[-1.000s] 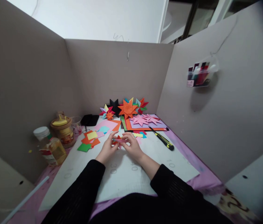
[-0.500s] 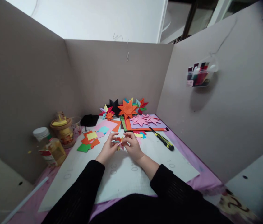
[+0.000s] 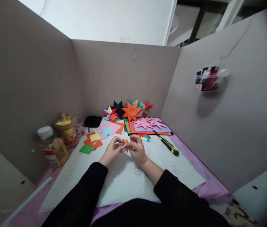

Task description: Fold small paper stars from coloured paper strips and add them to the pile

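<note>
Between both hands, above the white board (image 3: 128,186), is a small multicoloured folded paper star (image 3: 124,146) with pink, orange, yellow and bluish points. My left hand (image 3: 111,151) pinches its left side. My right hand (image 3: 137,149) grips its right side between thumb and fingers. The fingers hide parts of the star. Left of my left hand lie loose paper squares, among them a green piece (image 3: 86,149) and a yellow square (image 3: 95,137). Just beyond my right hand are small yellow and blue paper pieces (image 3: 145,138).
Finished paper stars, including a large orange one (image 3: 132,112) and pink ones (image 3: 144,123), stand and lie at the back. A yellow-black utility knife (image 3: 166,143) rests at right. At left stand a white-capped bottle (image 3: 53,148) and a lidded jar (image 3: 65,132). Grey panels surround the table.
The whole view has shifted slightly, so things sit a little further right. Both hands still hold the paper star, with the right fingers slightly shifted.
</note>
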A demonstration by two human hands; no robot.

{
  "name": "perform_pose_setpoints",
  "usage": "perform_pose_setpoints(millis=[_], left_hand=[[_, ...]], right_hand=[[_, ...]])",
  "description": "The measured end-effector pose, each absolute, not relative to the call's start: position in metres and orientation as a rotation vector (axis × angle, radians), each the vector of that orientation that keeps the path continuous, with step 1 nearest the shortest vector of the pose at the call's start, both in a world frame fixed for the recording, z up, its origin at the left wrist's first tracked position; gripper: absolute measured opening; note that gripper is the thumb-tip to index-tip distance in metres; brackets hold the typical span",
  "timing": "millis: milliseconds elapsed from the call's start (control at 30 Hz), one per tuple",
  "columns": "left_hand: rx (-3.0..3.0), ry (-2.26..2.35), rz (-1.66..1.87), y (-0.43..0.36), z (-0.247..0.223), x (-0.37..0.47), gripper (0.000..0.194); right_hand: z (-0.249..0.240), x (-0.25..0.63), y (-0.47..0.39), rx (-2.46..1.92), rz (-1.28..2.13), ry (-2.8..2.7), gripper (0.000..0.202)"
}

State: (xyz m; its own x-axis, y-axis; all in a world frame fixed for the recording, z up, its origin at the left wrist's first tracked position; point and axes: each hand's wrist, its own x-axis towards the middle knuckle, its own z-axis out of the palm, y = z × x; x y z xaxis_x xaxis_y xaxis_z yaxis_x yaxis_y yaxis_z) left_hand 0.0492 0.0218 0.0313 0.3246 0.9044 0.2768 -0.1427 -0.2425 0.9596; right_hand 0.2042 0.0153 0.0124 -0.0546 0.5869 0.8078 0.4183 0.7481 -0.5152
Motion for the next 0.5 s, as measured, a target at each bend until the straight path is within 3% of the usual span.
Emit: perform_pose_setpoints(millis=[500], left_hand=[[1.413, 0.714, 1.200, 0.0184, 0.0362, 0.0516, 0.028]], right_hand=[[0.0140, 0.2033, 0.0158, -0.780, 0.180, -1.665, 0.014]])
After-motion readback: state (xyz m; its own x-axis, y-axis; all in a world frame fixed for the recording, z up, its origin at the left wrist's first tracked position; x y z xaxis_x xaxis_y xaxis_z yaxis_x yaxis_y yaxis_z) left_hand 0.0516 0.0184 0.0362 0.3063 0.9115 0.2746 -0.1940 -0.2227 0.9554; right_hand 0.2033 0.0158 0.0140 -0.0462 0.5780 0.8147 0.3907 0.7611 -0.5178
